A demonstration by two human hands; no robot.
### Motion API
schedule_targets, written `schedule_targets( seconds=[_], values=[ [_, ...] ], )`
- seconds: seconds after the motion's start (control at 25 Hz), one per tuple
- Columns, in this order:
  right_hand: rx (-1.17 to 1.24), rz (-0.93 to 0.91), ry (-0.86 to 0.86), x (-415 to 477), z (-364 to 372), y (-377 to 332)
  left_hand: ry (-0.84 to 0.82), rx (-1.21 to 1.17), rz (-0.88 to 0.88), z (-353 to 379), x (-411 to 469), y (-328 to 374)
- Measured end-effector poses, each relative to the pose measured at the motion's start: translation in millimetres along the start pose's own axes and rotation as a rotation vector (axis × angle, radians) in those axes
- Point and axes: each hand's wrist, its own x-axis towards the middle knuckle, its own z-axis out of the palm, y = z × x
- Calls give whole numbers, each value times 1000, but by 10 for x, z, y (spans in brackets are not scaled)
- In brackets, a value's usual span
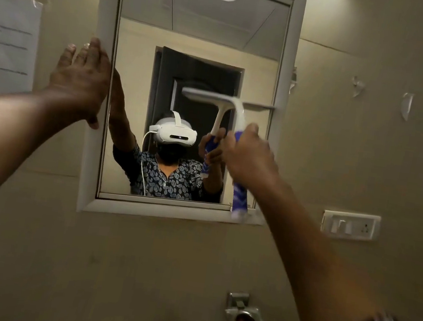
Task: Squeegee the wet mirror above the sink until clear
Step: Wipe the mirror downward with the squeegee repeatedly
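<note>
R hand [250,156] wrapped round squeegee [235,109] handle, blade on mirror [195,35] at 3 o'clock, mid-height, against frame. L hand [81,79] flat, fingers spread, bracing frame at 9. Tip: keep blade level, even pressure, overlap strokes, pull straight down

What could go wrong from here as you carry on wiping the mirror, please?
The white squeegee with a blue patterned handle has its blade end by the white-framed wall mirror's right frame, so it may snag there. The right hand looks blurred, so its grip may slip. The left hand could smear the glass edge.
</note>
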Motion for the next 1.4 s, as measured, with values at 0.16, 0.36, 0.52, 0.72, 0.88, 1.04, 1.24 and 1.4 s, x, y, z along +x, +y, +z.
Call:
schedule_targets(
  seconds=[0.16, 0.36, 0.52, 0.72, 0.88, 1.04, 1.24, 1.4],
  values=[
    [-43, 38, -84, -525, 203, 334, 9, -16, -13, -13, 2, 26],
    [-93, 81, -112, -676, 299, 455, 17, -12, -13, 3, 0, 16],
    [-46, 188, -222, -1067, 444, 615, 27, -29, -19, 44, 28, 17],
    [-80, 239, -254, -1380, 604, 723, 48, -24, -13, 74, 48, -1],
    [-54, 281, -310, -1227, 432, 597, 26, 7, -5, 47, 33, -10],
    [68, 189, -325, -722, 57, 126, 1, 53, -15, 60, 25, 8],
    [272, -176, 75, 317, -180, -815, -5, 54, -42, 91, 38, 38],
    [244, -299, 215, 923, -8, -1337, -5, 60, -36, 127, 50, 2]
  ],
)
